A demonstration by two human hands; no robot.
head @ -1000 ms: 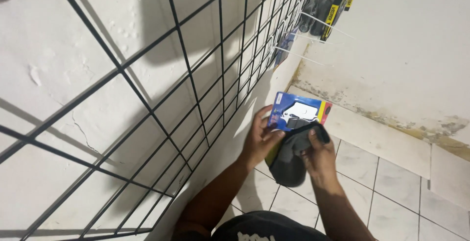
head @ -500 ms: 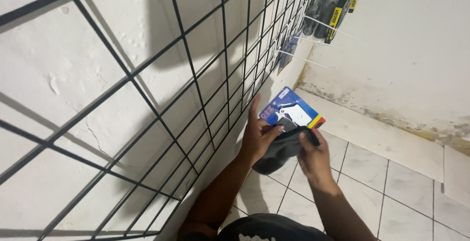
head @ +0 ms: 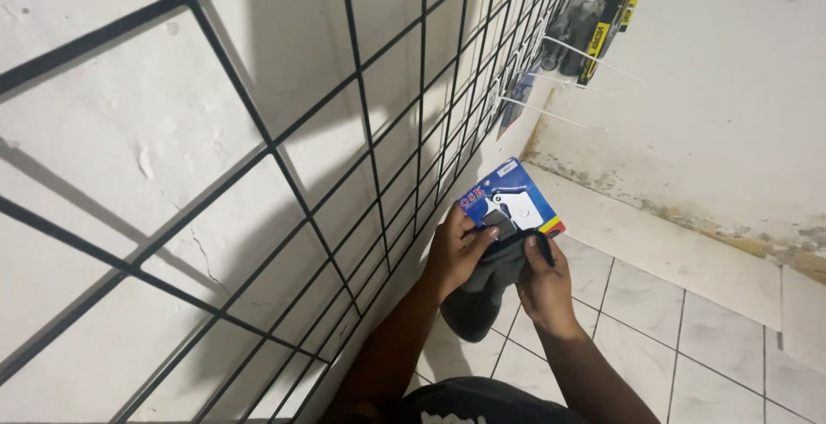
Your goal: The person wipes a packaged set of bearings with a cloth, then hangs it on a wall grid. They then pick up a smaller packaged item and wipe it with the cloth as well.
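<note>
Blister card [head: 512,204], blue, with a clear bubble over a small pale part: you hold it low beside the wire grid panel [head: 361,131], above the tiled floor [head: 688,338]. Your left hand [head: 460,252] pinches its lower-left edge, thumb on the face; your right hand [head: 542,282] is closed over a dark grey cloth [head: 482,299] at the lower corner. Likely light, stiff and bendable; grip the edges, not the bubble. Its long axis appears to tilt up-left toward the grid.
</note>
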